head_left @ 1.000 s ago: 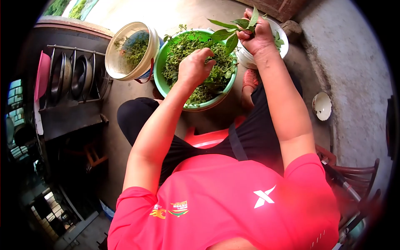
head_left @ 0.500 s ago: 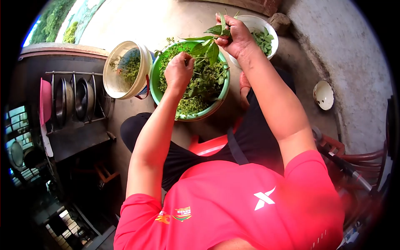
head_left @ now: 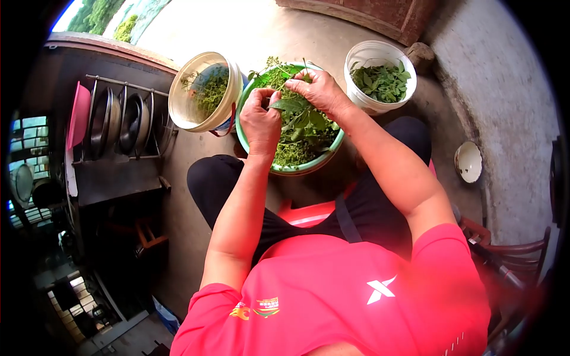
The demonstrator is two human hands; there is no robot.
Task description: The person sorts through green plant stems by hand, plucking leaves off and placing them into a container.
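Note:
A green basin (head_left: 339, 142) between my knees is heaped with green sprigs (head_left: 297, 148). Over its left part, my left hand (head_left: 262, 115) is closed in a pinch at a leafy stem. My right hand (head_left: 320, 92) comes in from the right, its fingers closed on the leafy stem (head_left: 297, 107) close to my left fingertips. Broad leaves hang below the two hands. On the right, a white bucket (head_left: 362, 98) holds picked green leaves (head_left: 381, 82). To the left, a tilted whitish bucket (head_left: 179, 107) has more sprigs (head_left: 211, 92) inside.
A rack with dark pans (head_left: 105, 121) and a pink basin (head_left: 78, 115) stands at the left. An enamel bowl (head_left: 469, 161) lies by the right wall. A brown stone-like lump (head_left: 420, 57) is behind the white bucket. A wooden chair (head_left: 516, 249) is at lower right.
My right hand has moved left and down from beside the white bucket to my left hand over the basin. The white bucket's leaves are now in full view. The camera view has shifted.

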